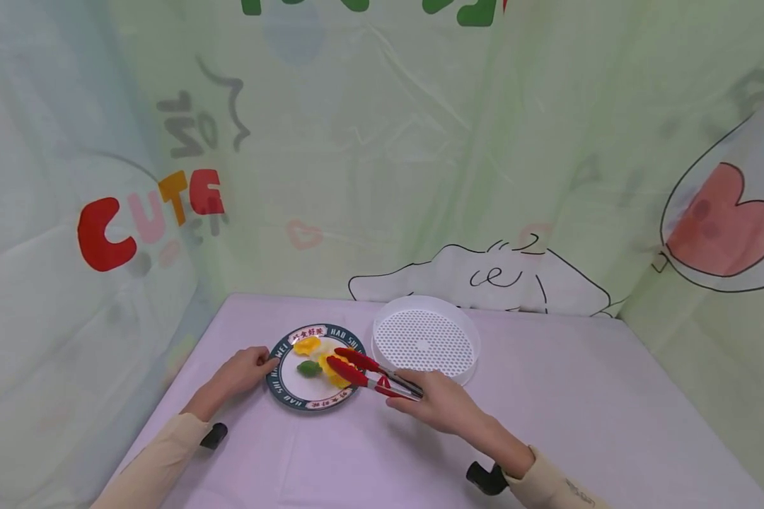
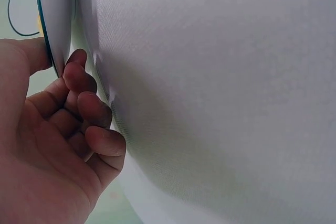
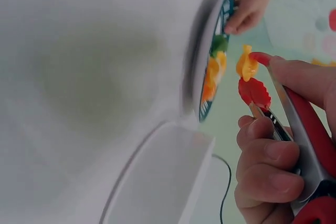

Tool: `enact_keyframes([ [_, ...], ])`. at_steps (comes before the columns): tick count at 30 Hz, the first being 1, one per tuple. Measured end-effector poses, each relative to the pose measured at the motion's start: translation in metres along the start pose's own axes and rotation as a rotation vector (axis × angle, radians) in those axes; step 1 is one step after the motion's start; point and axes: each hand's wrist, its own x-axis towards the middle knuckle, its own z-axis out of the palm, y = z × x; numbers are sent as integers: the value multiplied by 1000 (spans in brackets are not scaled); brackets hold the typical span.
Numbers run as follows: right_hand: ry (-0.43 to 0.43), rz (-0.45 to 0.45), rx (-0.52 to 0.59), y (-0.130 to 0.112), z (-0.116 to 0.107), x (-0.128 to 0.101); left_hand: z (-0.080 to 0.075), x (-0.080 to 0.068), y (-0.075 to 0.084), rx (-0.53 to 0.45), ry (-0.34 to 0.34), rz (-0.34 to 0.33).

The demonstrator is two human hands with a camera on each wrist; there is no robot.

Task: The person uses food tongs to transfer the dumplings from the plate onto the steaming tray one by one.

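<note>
My left hand (image 1: 242, 371) pinches the left rim of a round plate (image 1: 284, 392) with a dark green lettered border, thumb above and fingers beneath, as the left wrist view shows. A green piece (image 1: 308, 368) and several yellow pieces (image 1: 307, 345) lie on the plate; they look like toy food. My right hand (image 1: 442, 403) grips red-tipped metal tongs (image 1: 382, 382) over the plate's right side. Between the tong tips, the right wrist view shows a yellow piece (image 3: 247, 65) above the plate. Tongs hide part of the food in the head view.
A round white perforated tray (image 1: 423, 339) with a raised rim stands right of the plate, close beside it. The lilac-covered table (image 1: 586, 424) runs back to a printed cloth backdrop (image 1: 369, 177). Cloth also hangs at both sides.
</note>
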Motion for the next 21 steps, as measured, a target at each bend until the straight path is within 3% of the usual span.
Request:
enact_keyframes([
  [8,105,165,-56,36,-36,-2,0,0,2,0,-3,-6],
  [14,70,249,-90,63,-51,-2,0,-1,1,5,3,-2],
  [21,31,271,-120,80,-52,-4,1,1,-1,1,4,6],
])
